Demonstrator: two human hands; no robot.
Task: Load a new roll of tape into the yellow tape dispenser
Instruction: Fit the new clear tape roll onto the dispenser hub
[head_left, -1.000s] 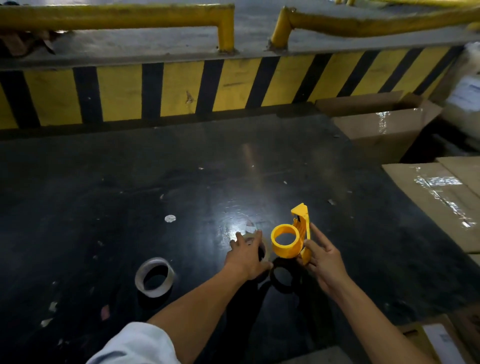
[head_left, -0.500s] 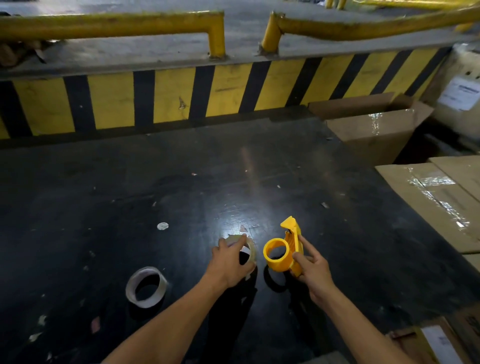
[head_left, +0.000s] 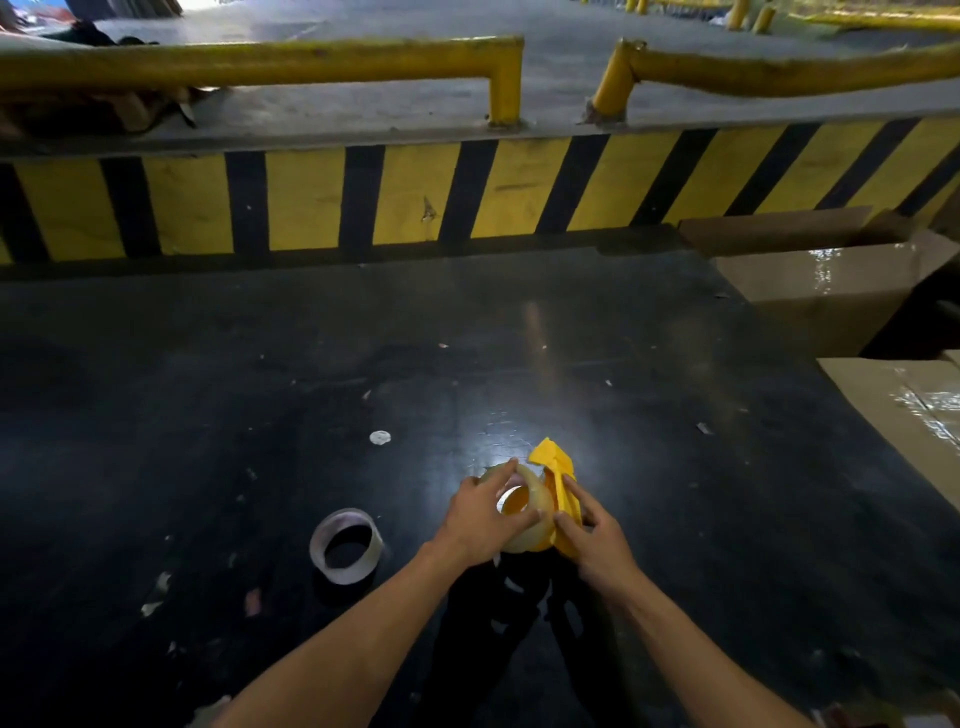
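Pushing the clear tape roll (head_left: 524, 512) onto the yellow tape dispenser (head_left: 558, 483), the left hand (head_left: 480, 519) grips the roll's rim. The right hand (head_left: 597, 538) clamps the dispenser at the roll's 3 o'clock — both are held just above the black table (head_left: 208, 415). If the roll goes on crooked, it may jam or slip off. An emptier roll (head_left: 346, 545) sits at 9 o'clock.

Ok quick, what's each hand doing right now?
Left hand: closed on the tape roll, at the dispenser's hub.
Right hand: closed on the yellow tape dispenser.
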